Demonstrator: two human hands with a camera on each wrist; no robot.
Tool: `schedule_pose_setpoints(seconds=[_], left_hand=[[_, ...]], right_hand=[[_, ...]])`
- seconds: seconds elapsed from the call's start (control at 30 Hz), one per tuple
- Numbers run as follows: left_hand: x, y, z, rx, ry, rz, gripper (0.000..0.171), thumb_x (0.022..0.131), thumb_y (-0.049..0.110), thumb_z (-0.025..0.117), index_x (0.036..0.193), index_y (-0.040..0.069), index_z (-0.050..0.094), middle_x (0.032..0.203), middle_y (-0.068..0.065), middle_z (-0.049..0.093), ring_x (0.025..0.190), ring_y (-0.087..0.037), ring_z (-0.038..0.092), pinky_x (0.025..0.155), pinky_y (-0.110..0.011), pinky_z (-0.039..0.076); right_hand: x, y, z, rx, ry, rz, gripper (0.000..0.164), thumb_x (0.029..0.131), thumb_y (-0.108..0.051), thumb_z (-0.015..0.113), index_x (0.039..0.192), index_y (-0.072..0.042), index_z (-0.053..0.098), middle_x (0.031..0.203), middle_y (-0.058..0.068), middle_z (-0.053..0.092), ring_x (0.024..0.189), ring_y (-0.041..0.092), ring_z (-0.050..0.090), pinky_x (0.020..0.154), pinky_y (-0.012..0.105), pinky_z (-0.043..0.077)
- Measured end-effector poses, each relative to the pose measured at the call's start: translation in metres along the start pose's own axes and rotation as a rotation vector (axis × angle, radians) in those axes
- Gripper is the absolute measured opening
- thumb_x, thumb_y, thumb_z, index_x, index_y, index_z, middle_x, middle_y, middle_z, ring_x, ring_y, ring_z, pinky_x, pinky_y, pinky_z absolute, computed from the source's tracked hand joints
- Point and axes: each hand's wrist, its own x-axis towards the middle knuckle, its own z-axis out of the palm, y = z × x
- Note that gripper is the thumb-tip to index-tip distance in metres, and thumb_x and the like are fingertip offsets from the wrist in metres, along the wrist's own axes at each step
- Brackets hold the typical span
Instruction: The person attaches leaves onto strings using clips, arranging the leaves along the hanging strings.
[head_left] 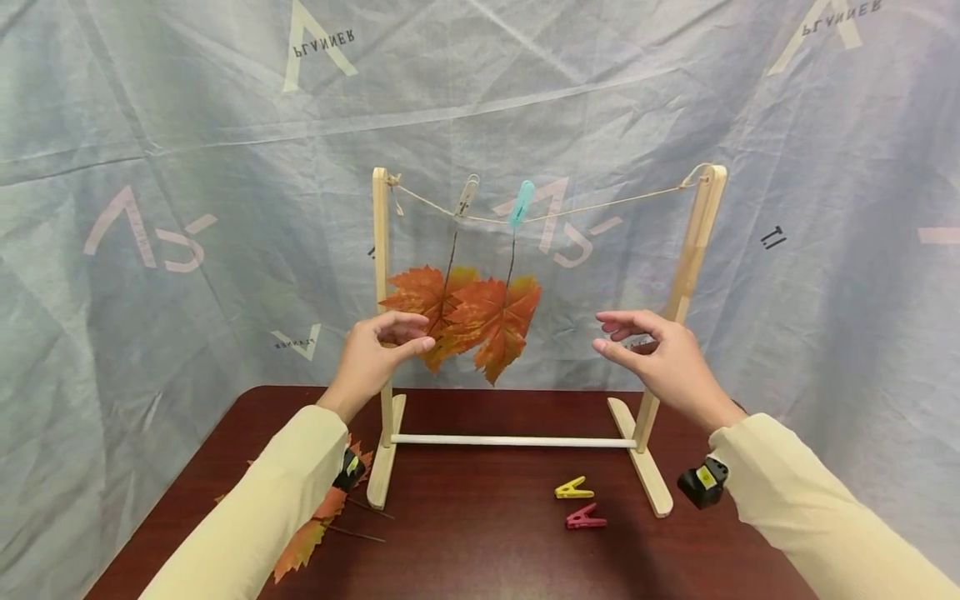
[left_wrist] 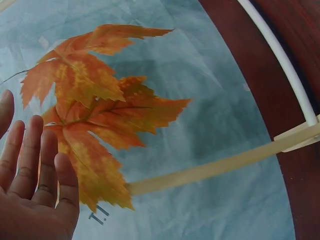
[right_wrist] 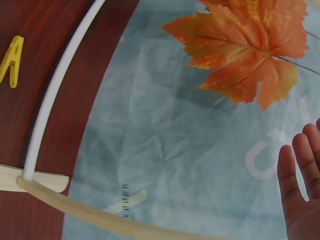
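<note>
Two orange artificial maple leaves hang by their stems from a string (head_left: 600, 206). A clear clothespin (head_left: 467, 197) holds the left leaf (head_left: 420, 292); a light-blue clothespin (head_left: 521, 203) holds the right leaf (head_left: 498, 321). My left hand (head_left: 378, 350) is raised in front of the rack's left post, close to the left leaf, its fingers loosely bent and nothing between them. On the other side my right hand (head_left: 660, 350) hovers by the right post, likewise holding nothing. Relaxed fingers (left_wrist: 31, 165) show in the left wrist view, as do fingers (right_wrist: 290, 175) in the right.
The wooden rack (head_left: 380, 242) stands on a dark red table (head_left: 480, 492), with a white bar (head_left: 510, 441) across its base. A yellow clothespin (head_left: 573, 488) and a red clothespin (head_left: 585, 517) lie at front right. More leaves (head_left: 303, 546) lie partly under my left forearm.
</note>
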Motion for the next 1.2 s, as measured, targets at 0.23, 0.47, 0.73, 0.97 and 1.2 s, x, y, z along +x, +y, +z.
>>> schedule_pose_setpoints(seconds=[0.23,0.47,0.73,0.97,1.2], left_hand=[[-0.008,-0.012,-0.006,-0.032,-0.005,-0.022,0.036,0.093,0.018,0.077,0.126,0.004,0.069,0.11,-0.01,0.073,0.101,-0.024,0.064,0.089,-0.04,0.049],[-0.017,-0.025,-0.011,0.014,-0.01,-0.066,0.037,0.094,0.018,0.076,0.128,0.004,0.068,0.11,-0.011,0.073,0.102,-0.026,0.063,0.087,-0.041,0.05],[-0.028,-0.041,-0.017,0.025,-0.011,-0.073,0.036,0.095,0.022,0.076,0.127,0.008,0.069,0.112,-0.01,0.073,0.104,-0.026,0.064,0.089,-0.041,0.05],[-0.039,-0.051,-0.025,0.007,-0.03,-0.107,0.039,0.095,0.022,0.075,0.13,0.006,0.068,0.115,-0.011,0.072,0.103,-0.023,0.063,0.09,-0.039,0.049],[-0.046,-0.066,-0.027,0.038,-0.037,-0.122,0.04,0.093,0.017,0.077,0.13,0.004,0.067,0.112,-0.012,0.072,0.1,-0.021,0.064,0.085,-0.032,0.05]], right_hand=[[-0.013,0.018,0.004,-0.014,-0.012,0.019,0.038,0.096,-0.03,0.074,0.131,-0.016,0.069,0.114,0.003,0.07,0.098,0.002,0.06,0.079,0.017,0.05],[-0.023,0.032,0.006,-0.003,-0.024,0.031,0.037,0.096,-0.026,0.075,0.129,-0.013,0.07,0.112,0.004,0.069,0.095,0.001,0.061,0.078,0.018,0.051],[-0.037,0.045,0.006,-0.021,-0.064,0.099,0.042,0.097,-0.03,0.073,0.135,-0.014,0.066,0.117,0.007,0.068,0.094,0.01,0.066,0.076,0.027,0.054],[-0.048,0.058,0.012,-0.041,-0.038,0.08,0.036,0.095,-0.026,0.075,0.128,-0.012,0.07,0.104,0.004,0.072,0.083,0.008,0.063,0.071,0.027,0.049],[-0.056,0.068,0.017,-0.044,-0.029,0.071,0.034,0.094,-0.025,0.076,0.126,-0.012,0.071,0.106,0.004,0.073,0.088,0.005,0.062,0.07,0.023,0.048]])
